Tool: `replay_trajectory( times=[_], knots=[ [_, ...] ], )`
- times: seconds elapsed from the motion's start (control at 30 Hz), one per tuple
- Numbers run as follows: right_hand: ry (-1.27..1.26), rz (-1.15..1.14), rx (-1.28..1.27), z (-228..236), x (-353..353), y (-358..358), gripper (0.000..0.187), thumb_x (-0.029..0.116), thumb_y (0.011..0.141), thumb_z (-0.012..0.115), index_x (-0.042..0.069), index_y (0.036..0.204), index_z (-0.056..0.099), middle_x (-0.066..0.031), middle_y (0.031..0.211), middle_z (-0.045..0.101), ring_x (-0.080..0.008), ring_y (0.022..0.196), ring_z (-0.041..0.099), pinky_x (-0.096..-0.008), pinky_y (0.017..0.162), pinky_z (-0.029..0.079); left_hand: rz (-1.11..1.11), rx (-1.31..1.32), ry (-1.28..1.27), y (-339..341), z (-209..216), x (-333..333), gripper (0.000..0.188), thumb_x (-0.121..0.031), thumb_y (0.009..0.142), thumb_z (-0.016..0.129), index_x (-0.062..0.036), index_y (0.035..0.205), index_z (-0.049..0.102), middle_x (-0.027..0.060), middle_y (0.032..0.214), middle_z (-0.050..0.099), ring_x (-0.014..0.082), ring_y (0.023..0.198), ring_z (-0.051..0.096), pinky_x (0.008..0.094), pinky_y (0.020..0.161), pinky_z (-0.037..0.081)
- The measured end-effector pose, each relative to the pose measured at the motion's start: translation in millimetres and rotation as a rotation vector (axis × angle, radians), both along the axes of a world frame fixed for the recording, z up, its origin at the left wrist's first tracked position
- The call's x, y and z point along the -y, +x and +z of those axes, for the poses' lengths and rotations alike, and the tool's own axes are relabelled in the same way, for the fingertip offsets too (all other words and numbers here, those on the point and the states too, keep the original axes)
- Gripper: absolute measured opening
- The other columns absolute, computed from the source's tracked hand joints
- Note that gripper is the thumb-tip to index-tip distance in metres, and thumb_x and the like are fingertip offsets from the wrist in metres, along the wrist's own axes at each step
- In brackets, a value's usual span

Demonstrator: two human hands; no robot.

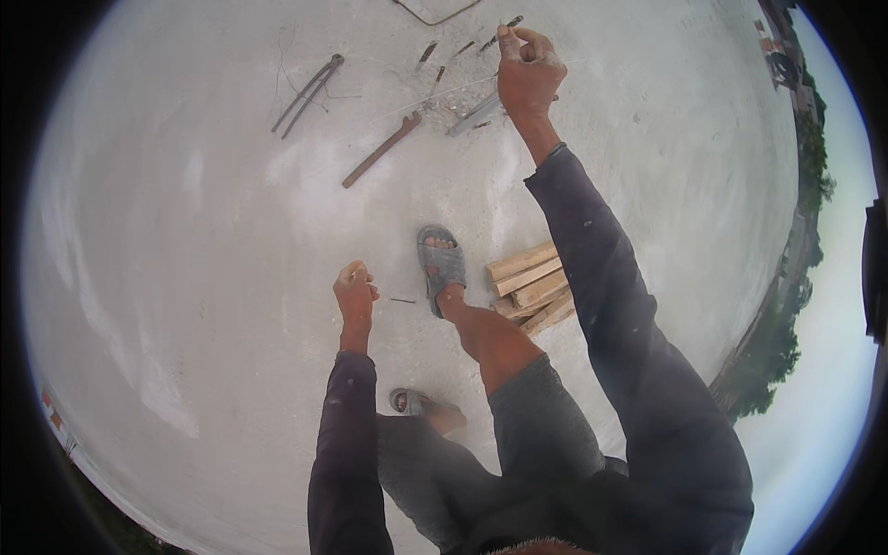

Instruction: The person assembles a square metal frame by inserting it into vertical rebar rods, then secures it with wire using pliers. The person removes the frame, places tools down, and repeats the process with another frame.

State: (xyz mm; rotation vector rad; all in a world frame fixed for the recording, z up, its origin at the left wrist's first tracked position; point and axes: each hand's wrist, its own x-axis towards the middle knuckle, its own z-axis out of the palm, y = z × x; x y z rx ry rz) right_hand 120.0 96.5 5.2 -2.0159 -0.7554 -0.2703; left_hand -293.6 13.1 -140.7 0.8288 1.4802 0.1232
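Note:
My right hand (530,76) is raised at the upper middle, thumb and forefinger pinched together beside a dark rebar stub (511,22). Whatever lies between those fingertips is too small to make out. A thin pale string (460,90) crosses the floor and passes close to that hand. Lower and to the left, my left hand (355,289) is closed in a loose fist. Just right of its fingers shows a short, thin, dark nail-like piece (401,300); I cannot tell whether it is joined to the hand.
Long-handled pincers (310,92) lie at the upper left with thin wire around them. A rusty bar with a notched end (381,151) rests nearby. Several rebar stubs (426,54) rise among rubble. Stacked wood pieces (532,285) sit right of my sandalled foot (442,268) on the concrete (213,240).

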Motion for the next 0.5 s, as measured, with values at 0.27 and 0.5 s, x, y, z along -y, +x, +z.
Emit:
replay_trajectory(
  times=[0.27, 0.5],
  knots=[
    [-0.522, -0.083, 0.859, -36, -1, 32, 0.024, 0.017, 0.1, 0.052, 0.002, 0.11, 0.068, -0.0196, 0.105, 0.072, -0.0274, 0.07, 0.069, -0.045, 0.066, 0.053, -0.388, -0.575, 0.805, -56, -140, -59, 0.05, -0.035, 0.101, 0.054, -0.0048, 0.141, 0.051, 0.0224, 0.145, 0.049, 0.0365, 0.136, 0.046, 0.0534, 0.11, 0.037],
    [-0.694, -0.181, 1.1, -43, -11, 63, 0.022, 0.01, 0.094, 0.056, -0.001, 0.104, 0.074, -0.02, 0.118, 0.072, -0.0255, 0.068, 0.07, -0.0352, 0.053, 0.054, -0.393, -0.978, 1.064, -119, -191, -47, 0.054, -0.043, 0.106, 0.044, -0.0135, 0.151, 0.04, 0.0191, 0.158, 0.035, 0.0405, 0.148, 0.029, 0.0581, 0.116, 0.027]
  ],
)
